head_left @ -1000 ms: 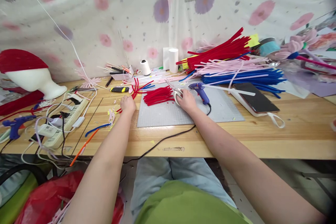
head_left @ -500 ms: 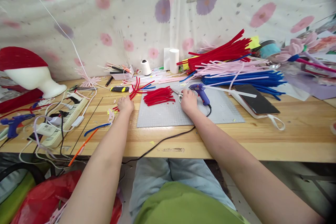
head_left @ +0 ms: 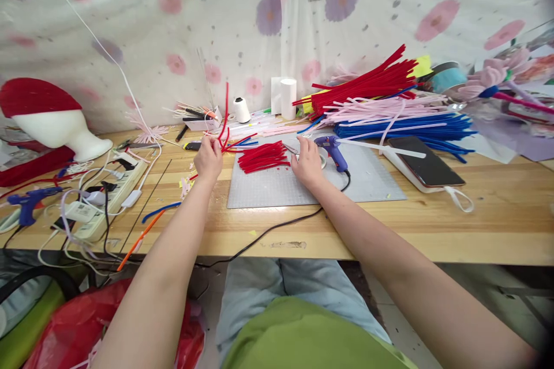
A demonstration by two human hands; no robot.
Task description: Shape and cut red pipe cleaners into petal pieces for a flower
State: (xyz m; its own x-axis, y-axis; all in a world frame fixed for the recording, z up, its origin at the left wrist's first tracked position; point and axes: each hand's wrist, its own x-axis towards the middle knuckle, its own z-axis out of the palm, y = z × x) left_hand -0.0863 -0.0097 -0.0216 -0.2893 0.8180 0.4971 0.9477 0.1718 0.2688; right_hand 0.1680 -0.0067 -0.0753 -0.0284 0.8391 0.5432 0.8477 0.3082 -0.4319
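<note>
My left hand is closed on a red pipe cleaner, which stands up from the fingers. More long red pipe cleaners lie just right of that hand, a blue one among them. A stack of short cut red pipe cleaners rests on the grey cutting mat. My right hand is over the mat, its fingers around the handles of a pair of scissors; the blades point left toward the stack, and the handles are mostly hidden. Right of it lies a purple glue gun.
Bundles of red, pink and blue pipe cleaners lie at back right, with a phone in front. At left are a power strip, cables, another glue gun and a foam head. The glue gun's cord crosses the table front.
My left hand has risen slightly, and a red pipe cleaner now stands upright from it. My right hand has shifted slightly left, its fingers at the scissors.
</note>
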